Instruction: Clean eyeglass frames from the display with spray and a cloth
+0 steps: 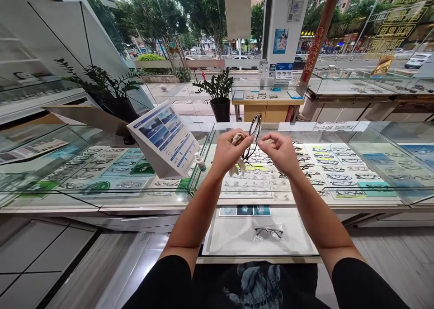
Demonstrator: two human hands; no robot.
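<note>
A pair of dark-rimmed eyeglasses (255, 127) is held up on edge over the glass display case, between my two hands. My left hand (232, 149) is closed around a cream-coloured cloth (238, 168) and pinches the glasses near the lower lens. Part of the cloth hangs below the fingers. My right hand (278, 151) is closed too, its thumb and fingertips at the other side of the frame, with a bit of pale cloth showing in them. Its exact grip on the glasses is partly hidden by the fingers.
Below my arms, an open white drawer (233, 241) holds glasses in a clear bag (269, 233). A small spray bottle (200, 162) and a folded sign (164, 139) stand on the glass counter to the left. Potted plants (219, 96) stand beyond the counter.
</note>
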